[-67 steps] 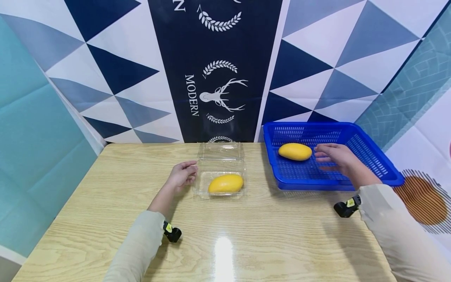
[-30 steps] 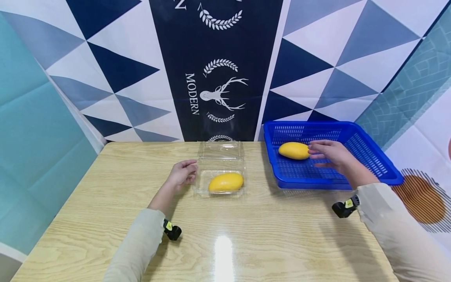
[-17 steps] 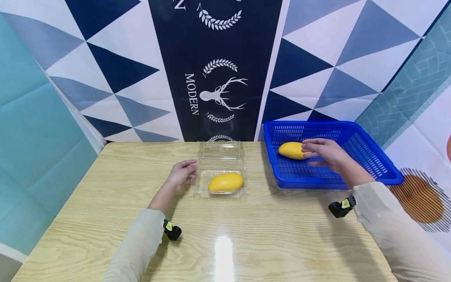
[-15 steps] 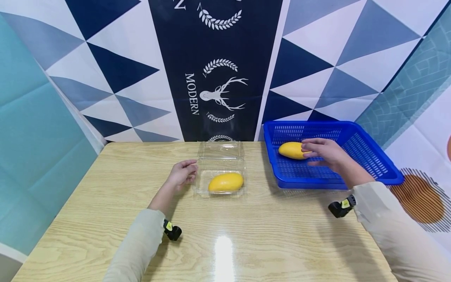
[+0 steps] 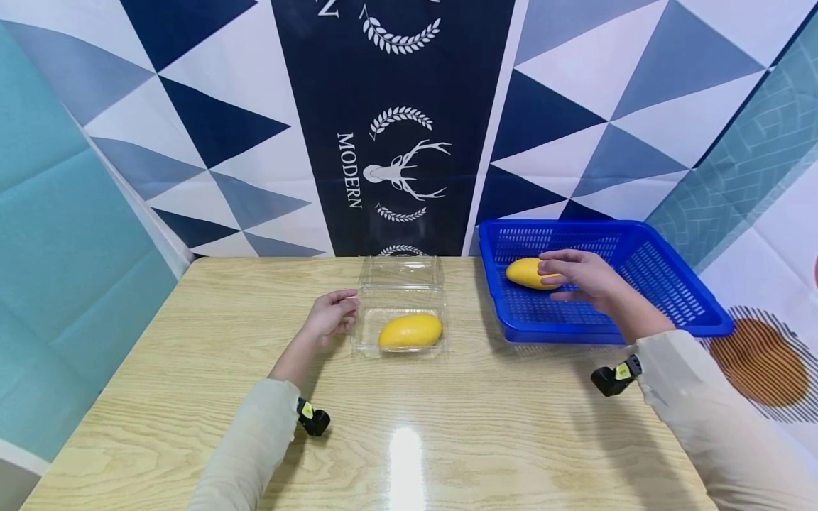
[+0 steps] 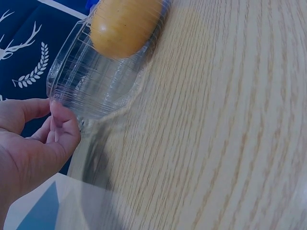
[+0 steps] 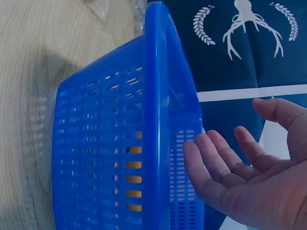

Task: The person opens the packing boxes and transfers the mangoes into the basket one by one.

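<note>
- Nearby, two pale sleeves (image 5: 246, 443) with small black wrist cameras (image 5: 315, 421) reach over a wood-grain table (image 5: 498, 433).
- The left hand (image 5: 329, 317) pinches the left edge of a clear plastic container (image 6: 103, 88).
- One yellow mango (image 5: 410, 331) lies inside that container, whose lid is folded back.
- The right hand (image 5: 591, 277) hovers over a blue basket (image 5: 562, 332), fingers loosely bent and holding nothing.
- A second yellow mango (image 5: 525, 272) sits in the basket's left part, partly behind the right fingers.
- Beyond everything hangs a patterned backdrop (image 5: 396, 78) with a white stag's head.
</note>
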